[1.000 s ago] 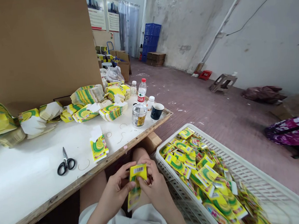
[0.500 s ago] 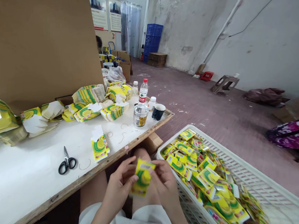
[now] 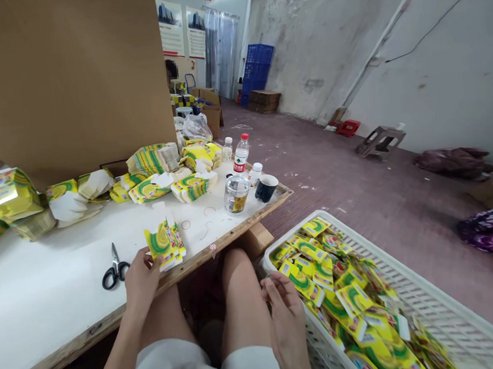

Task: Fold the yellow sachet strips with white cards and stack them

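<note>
My left hand (image 3: 143,275) is at the table edge, its fingers and thumb closed on the near left corner of a flat yellow-and-green carton (image 3: 159,243). More of the same cartons lie directly under it, fanned to the right. My right hand (image 3: 285,303) hovers over my thigh beside the white basket (image 3: 339,222), its fingers loosely curled and a little apart, with nothing visible in them. Inside the basket lies a heap of small yellow cartons (image 3: 349,298). Just left of my left hand rest black-handled scissors (image 3: 115,268).
Bundles of yellow cartons (image 3: 150,158) line the back of the white table (image 3: 67,295) before a tall cardboard panel (image 3: 63,79). A clear jar (image 3: 236,194), a dark mug (image 3: 266,188) and a red-capped bottle (image 3: 240,153) stand near the right corner. A person (image 3: 171,69) is partly visible behind.
The carton that both hands held over my lap is no longer in them. My left hand has moved left to the cartons on the table, and my right hand has lowered slightly toward the basket.
</note>
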Motion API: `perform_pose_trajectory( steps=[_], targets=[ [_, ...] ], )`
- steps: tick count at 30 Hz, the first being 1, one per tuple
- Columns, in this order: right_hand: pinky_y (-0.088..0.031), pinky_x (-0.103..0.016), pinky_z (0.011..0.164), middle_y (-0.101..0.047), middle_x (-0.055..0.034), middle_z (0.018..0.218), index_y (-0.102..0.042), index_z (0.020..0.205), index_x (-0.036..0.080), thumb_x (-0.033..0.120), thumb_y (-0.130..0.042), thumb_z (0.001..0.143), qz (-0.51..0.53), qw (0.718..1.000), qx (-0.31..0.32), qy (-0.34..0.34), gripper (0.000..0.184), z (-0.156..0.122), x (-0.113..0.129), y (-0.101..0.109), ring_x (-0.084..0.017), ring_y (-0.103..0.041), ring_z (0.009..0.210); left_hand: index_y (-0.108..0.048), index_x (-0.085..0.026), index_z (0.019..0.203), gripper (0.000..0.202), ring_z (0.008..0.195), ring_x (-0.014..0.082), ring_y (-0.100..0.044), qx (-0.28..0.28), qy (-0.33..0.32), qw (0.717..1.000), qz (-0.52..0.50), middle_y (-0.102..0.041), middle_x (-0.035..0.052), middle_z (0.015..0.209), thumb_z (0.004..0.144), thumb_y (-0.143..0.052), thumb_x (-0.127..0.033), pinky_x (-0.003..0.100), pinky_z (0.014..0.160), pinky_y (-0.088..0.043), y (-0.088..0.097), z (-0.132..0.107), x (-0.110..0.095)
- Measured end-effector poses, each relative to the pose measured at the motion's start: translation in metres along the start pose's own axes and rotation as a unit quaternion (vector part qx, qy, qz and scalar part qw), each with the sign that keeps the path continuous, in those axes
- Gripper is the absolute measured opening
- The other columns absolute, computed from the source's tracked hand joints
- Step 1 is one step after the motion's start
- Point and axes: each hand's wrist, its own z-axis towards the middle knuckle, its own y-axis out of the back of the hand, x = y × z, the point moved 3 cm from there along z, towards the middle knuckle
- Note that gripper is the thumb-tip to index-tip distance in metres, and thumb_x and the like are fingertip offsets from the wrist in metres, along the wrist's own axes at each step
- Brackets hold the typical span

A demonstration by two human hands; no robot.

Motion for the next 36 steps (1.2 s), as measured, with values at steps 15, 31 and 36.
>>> perform_pose_trajectory(
  steps=[15, 31, 36],
  targets=[
    [-0.051, -0.028, 0.069, -0.059, -0.0026, 0.091, -0.051, 0.118, 0.023, 0.029, -0.054, 0.095, -0.143, 0.954, 0.189, 0.185, 0.024, -0.038, 0.015, -0.032, -0.016, -0.058, 0.075, -0.078, -0.023, 0.098, 0.024, 0.082, 0.0229, -0.065, 0.381, -0.14, 0.847, -0.344, -0.072, 0.0066, 0.085, 0.086, -0.068, -0.04, 0.029, 0.077, -0.052, -0.026, -0.126, -0.091],
    [-0.052, -0.03, 0.078, -0.063, -0.0063, 0.095, -0.065, 0.102, 0.021, 0.035, -0.059, 0.092, -0.136, 0.963, 0.174, 0.156, 0.019, -0.042, 0.022, -0.033, -0.02, -0.061, 0.088, -0.073, -0.015, 0.081, 0.038, 0.067, 0.0232, -0.071, 0.37, 0.129, 0.746, -0.539, -0.075, 0.0021, 0.066, 0.064, -0.086, -0.047, 0.034, 0.068, -0.058, -0.052, -0.125, -0.076],
    [-0.049, -0.025, 0.063, -0.063, -0.0025, 0.078, -0.064, 0.081, 0.019, 0.038, -0.056, 0.094, -0.154, 0.959, 0.195, 0.132, 0.024, -0.033, 0.014, -0.03, -0.017, -0.058, 0.071, -0.064, -0.018, 0.095, 0.034, 0.077, 0.0228, -0.072, 0.335, 0.037, 0.814, -0.473, -0.076, 0.0033, 0.08, 0.077, -0.077, -0.044, 0.03, 0.071, -0.058, -0.048, -0.123, -0.077]
  ],
)
